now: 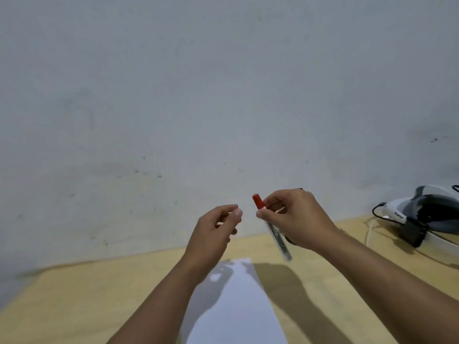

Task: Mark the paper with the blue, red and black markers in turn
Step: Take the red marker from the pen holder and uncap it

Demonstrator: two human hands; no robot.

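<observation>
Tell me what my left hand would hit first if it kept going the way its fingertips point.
Probably the red cap of the marker held in the right hand; the left hand points right at it, though depth is unclear.

quick count: two bare hands up, left hand [218,225] and right hand [295,217]. one white-barrelled marker with red cap [272,227], centre-right. one white paper sheet [238,306], near centre, on one tan wooden table [74,294]. one white-and-black headset-looking gadget [427,214], far right.
</observation>
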